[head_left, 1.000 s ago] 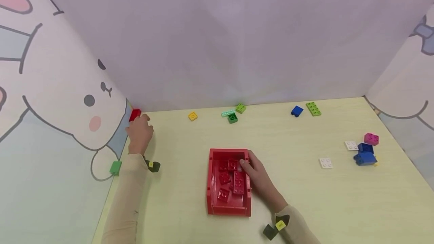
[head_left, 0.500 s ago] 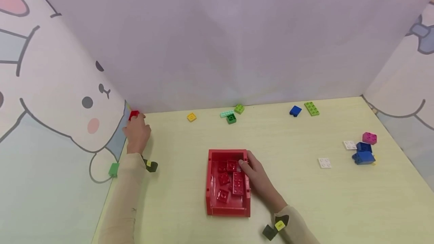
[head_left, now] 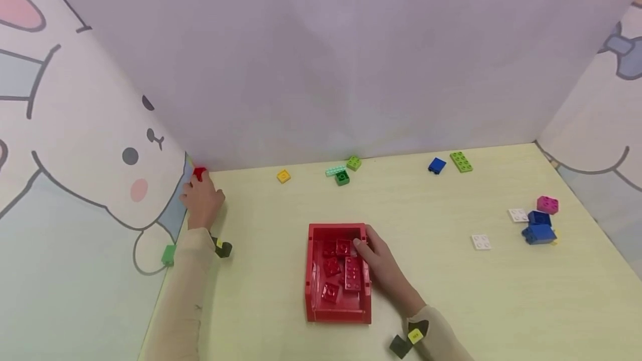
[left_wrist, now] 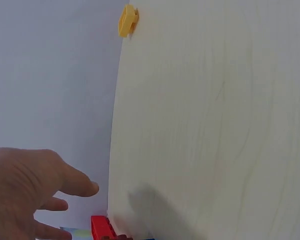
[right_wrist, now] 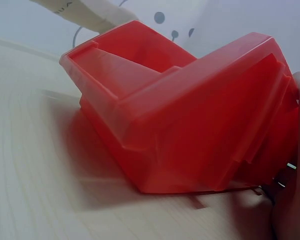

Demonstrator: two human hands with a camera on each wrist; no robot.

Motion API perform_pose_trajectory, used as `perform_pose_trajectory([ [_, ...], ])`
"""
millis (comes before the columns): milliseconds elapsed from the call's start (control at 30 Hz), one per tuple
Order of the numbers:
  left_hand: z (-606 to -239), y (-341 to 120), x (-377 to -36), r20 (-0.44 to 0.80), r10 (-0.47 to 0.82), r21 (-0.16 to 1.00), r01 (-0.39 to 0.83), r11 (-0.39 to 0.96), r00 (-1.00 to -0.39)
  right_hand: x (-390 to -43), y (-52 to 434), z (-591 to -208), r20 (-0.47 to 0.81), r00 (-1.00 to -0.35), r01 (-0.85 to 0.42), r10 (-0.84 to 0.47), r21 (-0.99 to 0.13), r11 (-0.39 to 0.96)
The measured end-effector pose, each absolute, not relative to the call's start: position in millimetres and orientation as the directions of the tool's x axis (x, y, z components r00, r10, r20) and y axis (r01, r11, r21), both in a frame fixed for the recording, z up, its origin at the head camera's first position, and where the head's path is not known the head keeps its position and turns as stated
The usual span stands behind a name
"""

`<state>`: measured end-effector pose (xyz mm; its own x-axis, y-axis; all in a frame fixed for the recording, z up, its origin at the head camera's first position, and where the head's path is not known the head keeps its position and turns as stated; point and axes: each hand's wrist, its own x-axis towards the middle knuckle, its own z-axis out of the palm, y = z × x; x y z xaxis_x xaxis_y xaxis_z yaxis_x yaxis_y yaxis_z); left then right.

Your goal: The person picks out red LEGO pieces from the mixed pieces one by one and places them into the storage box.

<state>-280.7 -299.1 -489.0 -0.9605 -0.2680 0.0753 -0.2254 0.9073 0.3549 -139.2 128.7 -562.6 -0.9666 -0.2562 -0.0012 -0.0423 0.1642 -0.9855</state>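
Red brick (head_left: 199,174): far left bench corner, 10 o'clock from bin (head_left: 314,272). Light, stiff, slick plastic; pinch its side walls. Your left hand (head_left: 203,199) reaches it, fingers loose, no grip yet. Right hand (head_left: 381,263) grips bin's right wall.

The head camera looked forward and down from above the near edge of the counter (head_left: 451,294), taking in its whole top and the three surrounding walls. The left wrist camera sat low and close behind the left hand (left_wrist: 25,192), facing along the back wall; it shared the red brick (left_wrist: 102,229) in the corner and the yellow brick (left_wrist: 127,21) with the head view. The right wrist camera sat almost at counter level, very near the red bin (right_wrist: 190,125), which the head view also showed.
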Motion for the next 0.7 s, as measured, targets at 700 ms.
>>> perform_pose_trajectory([
  [700, -496.6, -313.7, -303.1, 0.007, -0.254, 0.273, -0.243, 0.931, -0.967, -137.2, 127.9, -560.7, -0.019, -0.969, -0.025, -0.246, -0.985, 0.173],
])
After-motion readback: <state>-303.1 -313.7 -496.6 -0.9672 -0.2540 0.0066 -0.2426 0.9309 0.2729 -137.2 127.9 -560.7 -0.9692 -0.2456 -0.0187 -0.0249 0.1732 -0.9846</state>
